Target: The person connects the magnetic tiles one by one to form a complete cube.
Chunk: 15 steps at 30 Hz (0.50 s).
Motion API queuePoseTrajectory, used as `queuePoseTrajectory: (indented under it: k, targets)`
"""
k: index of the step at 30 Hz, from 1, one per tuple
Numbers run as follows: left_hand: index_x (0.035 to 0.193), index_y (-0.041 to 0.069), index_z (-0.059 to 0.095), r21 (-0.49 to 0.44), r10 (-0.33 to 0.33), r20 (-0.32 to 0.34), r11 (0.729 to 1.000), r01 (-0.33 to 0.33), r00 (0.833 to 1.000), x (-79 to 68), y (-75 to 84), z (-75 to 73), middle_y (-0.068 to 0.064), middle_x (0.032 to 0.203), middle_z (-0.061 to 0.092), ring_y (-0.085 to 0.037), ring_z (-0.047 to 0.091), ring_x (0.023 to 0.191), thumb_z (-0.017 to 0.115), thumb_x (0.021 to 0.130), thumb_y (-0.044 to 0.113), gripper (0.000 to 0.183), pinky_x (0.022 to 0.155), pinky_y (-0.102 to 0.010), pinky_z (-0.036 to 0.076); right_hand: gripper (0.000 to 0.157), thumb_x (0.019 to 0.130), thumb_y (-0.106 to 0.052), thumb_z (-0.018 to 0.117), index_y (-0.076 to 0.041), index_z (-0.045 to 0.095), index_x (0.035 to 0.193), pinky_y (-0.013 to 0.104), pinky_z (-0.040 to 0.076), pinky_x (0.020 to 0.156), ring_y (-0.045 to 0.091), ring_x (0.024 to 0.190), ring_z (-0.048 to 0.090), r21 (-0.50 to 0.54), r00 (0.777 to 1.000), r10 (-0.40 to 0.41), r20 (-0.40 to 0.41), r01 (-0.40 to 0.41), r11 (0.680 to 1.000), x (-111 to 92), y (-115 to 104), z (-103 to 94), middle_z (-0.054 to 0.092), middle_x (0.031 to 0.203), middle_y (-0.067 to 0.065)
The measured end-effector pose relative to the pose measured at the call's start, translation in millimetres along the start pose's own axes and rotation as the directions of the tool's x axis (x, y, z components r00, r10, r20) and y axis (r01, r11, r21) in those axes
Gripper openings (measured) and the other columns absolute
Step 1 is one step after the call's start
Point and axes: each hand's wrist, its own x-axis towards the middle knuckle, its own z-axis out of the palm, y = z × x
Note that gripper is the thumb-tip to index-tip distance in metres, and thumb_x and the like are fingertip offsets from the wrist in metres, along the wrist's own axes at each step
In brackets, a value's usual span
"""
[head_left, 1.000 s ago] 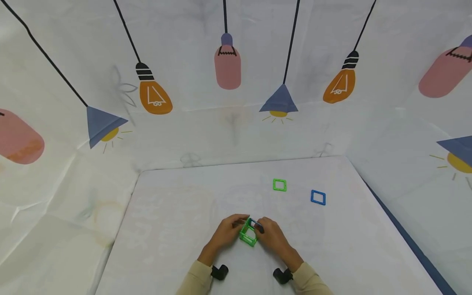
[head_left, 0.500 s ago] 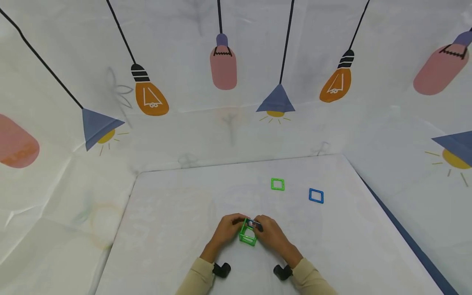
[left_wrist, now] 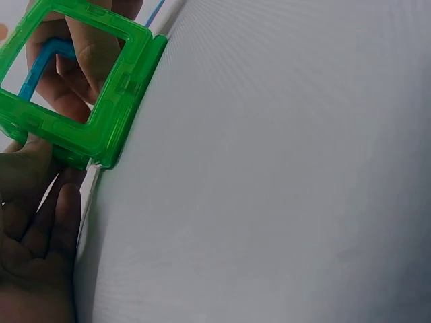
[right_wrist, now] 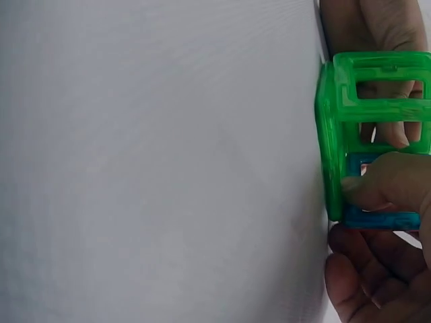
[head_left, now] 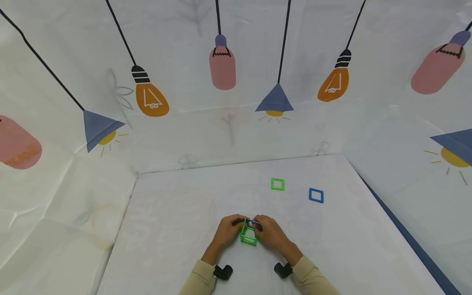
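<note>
Green square magnetic tiles (head_left: pixel 248 240) stand joined at their edges as a box-like shape on the table, in front of the person. My left hand (head_left: pixel 226 230) holds the left side of this shape, its thumb against a green tile (left_wrist: pixel 101 145) in the left wrist view. My right hand (head_left: pixel 272 234) pinches a blue square magnetic tile (right_wrist: pixel 384 220), with the thumb inside its frame. This blue tile lies right at the edges of the green ones, on the right and far side. The fingers partly hide it.
Farther back on the white table (head_left: pixel 177 205) lie a loose green square tile (head_left: pixel 277 189) and a loose blue square tile (head_left: pixel 316 200). A white sheet with printed lamps (head_left: pixel 274 98) rises behind and at both sides. Each wrist wears a black camera (head_left: pixel 223 272).
The green shape has turned slightly between the hands, and the blue tile's visible edge now slants differently across its far side. Both hands keep their hold. The head view has shifted a little.
</note>
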Motion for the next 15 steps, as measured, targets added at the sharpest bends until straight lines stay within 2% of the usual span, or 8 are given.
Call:
queuePoseTrajectory:
  k: [2,6,11,15]
  targets:
    - [0.1,0.017,0.071,-0.011,0.019,-0.008,1.0,-0.019,1.0,-2.0,0.3,-0.1,0.002,0.096,0.071,-0.007,0.065,0.09,0.065,0.086,0.015,0.015,0.079,-0.023,0.053,0.017,0.078,-0.009,0.071,-0.014,0.063,0.093,0.023,0.045,0.062,0.003,0.07,0.049,-0.009,1.0,0.008,0.006,-0.008,1.0,-2,-1,-1.1,0.061,0.08,-0.006]
    - [0.1,0.015,0.071,-0.02,0.051,-0.034,0.998,-0.052,0.998,-5.8,3.2,-0.7,-0.001,0.095,0.072,-0.008,0.065,0.089,0.065,0.086,0.016,0.015,0.077,-0.023,0.053,0.026,0.08,-0.014,0.071,-0.014,0.061,0.104,0.024,0.046,0.065,0.004,0.076,0.051,0.057,0.997,0.045,0.06,-0.049,0.997,-7,1,-7.8,0.062,0.089,-0.006]
    - [0.099,0.018,0.071,-0.03,-0.014,-0.073,0.999,0.012,0.997,-10.7,5.8,-0.9,0.003,0.094,0.072,-0.006,0.064,0.087,0.066,0.086,0.018,0.014,0.077,-0.022,0.051,0.04,0.082,-0.02,0.071,-0.014,0.056,0.118,0.022,0.048,0.069,0.005,0.081,0.052,0.134,0.986,0.121,0.117,-0.137,0.981,-16,17,-26.4,0.059,0.097,-0.006]
    - [0.098,0.02,0.071,-0.033,-0.059,-0.085,0.998,0.056,0.995,-14.2,5.9,-0.3,0.005,0.093,0.071,-0.006,0.063,0.086,0.067,0.085,0.019,0.013,0.077,-0.022,0.05,0.035,0.084,-0.02,0.069,-0.01,0.059,0.116,0.024,0.05,0.07,0.008,0.081,0.056,0.124,0.981,0.188,0.043,-0.192,0.974,-20,41,-51.9,0.061,0.097,-0.002]
